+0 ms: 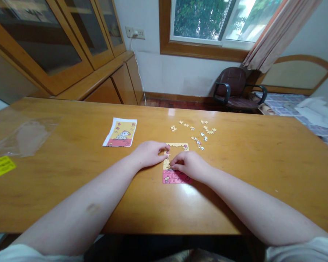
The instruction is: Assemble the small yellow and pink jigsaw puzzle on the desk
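Note:
A partly assembled jigsaw puzzle [177,178] lies flat on the table, with a pink bottom, a yellow left side and top strip, and a gap in the middle. My left hand [149,153] rests at its left edge, thumb and fingers apart, fingertips touching the border. Over the puzzle's right side, my right hand [192,165] has thumb and fingers pinched on a small puzzle piece at the gap's lower left; the fingers mostly hide it. That hand also covers the puzzle's right edge. Loose yellow puzzle pieces [209,130] and white-patterned pieces [198,142] lie beyond it.
A reference picture [122,134] of a white animal lies left of the puzzle. Farther left are a clear plastic bag [30,136] and a yellow label [1,168]. The wooden table [142,207] faces a cabinet [98,69], and an office chair [235,87] stands behind it.

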{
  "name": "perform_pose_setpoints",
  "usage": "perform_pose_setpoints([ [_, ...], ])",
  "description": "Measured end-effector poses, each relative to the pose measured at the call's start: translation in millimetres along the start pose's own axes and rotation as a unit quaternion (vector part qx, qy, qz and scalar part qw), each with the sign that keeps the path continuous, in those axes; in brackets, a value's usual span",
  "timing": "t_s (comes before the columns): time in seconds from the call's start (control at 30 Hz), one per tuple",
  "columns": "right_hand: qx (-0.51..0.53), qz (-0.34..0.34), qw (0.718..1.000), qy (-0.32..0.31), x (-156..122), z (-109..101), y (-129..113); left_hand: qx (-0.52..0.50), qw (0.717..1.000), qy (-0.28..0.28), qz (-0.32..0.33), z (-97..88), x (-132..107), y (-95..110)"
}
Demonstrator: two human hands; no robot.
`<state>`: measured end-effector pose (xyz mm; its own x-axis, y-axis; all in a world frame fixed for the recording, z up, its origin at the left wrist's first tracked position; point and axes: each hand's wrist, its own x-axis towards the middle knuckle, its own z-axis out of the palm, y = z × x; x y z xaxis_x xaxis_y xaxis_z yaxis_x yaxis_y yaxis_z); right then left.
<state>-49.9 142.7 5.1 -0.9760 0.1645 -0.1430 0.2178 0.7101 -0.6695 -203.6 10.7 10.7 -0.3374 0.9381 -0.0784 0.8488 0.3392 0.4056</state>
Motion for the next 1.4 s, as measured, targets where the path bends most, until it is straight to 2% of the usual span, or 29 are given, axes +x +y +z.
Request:
perform_pose_setpoints([
  [0.23,-0.061,-0.058,0.996,0.023,0.9,2.4,-0.2,0.01,1.0,0.005,0.006,0.9,0.4,-1.1],
  [0.5,-0.079,-0.094,0.992,0.031,-0.1,2.9,2.3,0.007,1.0,0.011,0.008,1.3,0.1,-0.3],
  [0.63,-0.108,-0.126,0.986,0.034,-5.2,-0.6,-1.1,-0.008,0.998,0.006,0.055,-0.1,-1.5,-0.4],
  [0.8,-0.168,-0.148,0.974,0.021,-12.9,-10.6,-4.2,-0.025,0.986,-0.06,0.152,-2.1,-4.0,1.7],
  [1.17,-0.223,-0.165,0.961,0.0,-11.5,-10.6,-4.1,0.014,0.987,-0.065,0.149,2.8,-3.6,5.4],
  [1.27,-0.21,-0.13,0.968,0.038,-6.5,-19.7,3.0,0.012,0.985,-0.065,0.158,2.9,-4.0,5.0],
  [1.33,-0.225,-0.058,0.966,0.111,-1.4,-30.4,14.9,0.006,0.985,-0.068,0.161,2.1,-4.2,5.2],
  [1.4,-0.272,0.016,0.946,0.177,4.3,-41.5,31.1,-0.002,0.985,-0.068,0.159,1.1,-4.1,5.7],
])
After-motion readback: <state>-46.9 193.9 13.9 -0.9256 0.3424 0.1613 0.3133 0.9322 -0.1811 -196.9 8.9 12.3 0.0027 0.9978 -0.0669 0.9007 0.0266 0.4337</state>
